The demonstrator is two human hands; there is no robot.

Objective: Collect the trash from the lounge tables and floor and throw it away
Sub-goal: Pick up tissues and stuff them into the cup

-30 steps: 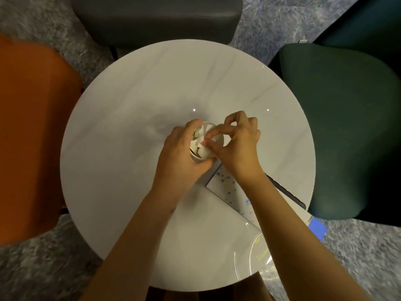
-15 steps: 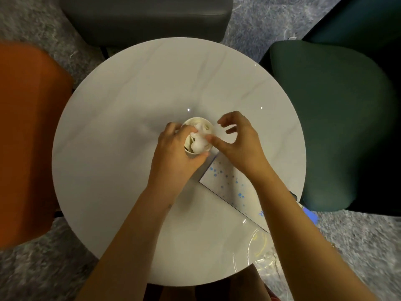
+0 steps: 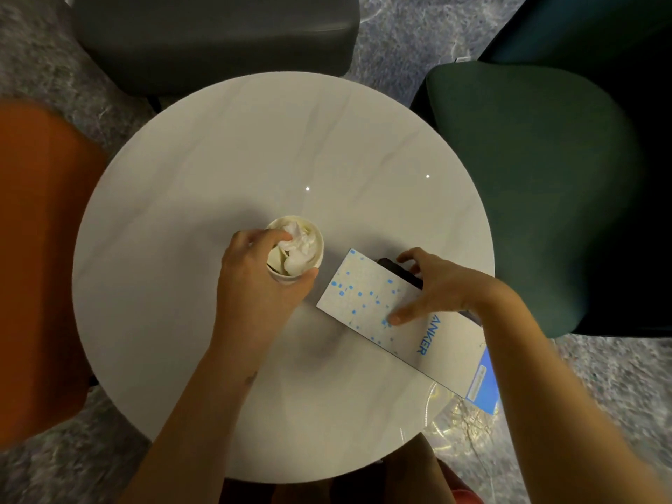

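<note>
Honestly | left hand (image 3: pixel 254 278) wrapped round tissue-stuffed paper cup (image 3: pixel 315 245), frame centre | right hand (image 3: pixel 436 285) spread over white box (image 3: pixel 363 303), lower right, real hold can't tell | risk: box looks to overhang table (image 3: pixel 218 169) edge, a nudge drops it

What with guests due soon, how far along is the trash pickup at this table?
Done: crumpled tissue is stuffed inside the paper cup. In hand: the left hand grips that cup; the right hand rests on the white Anker box. Left: the box, a dark item at its far edge and a clear plastic wrapper at the table's near edge. No bin is in view, so nothing looks thrown away yet.
</note>
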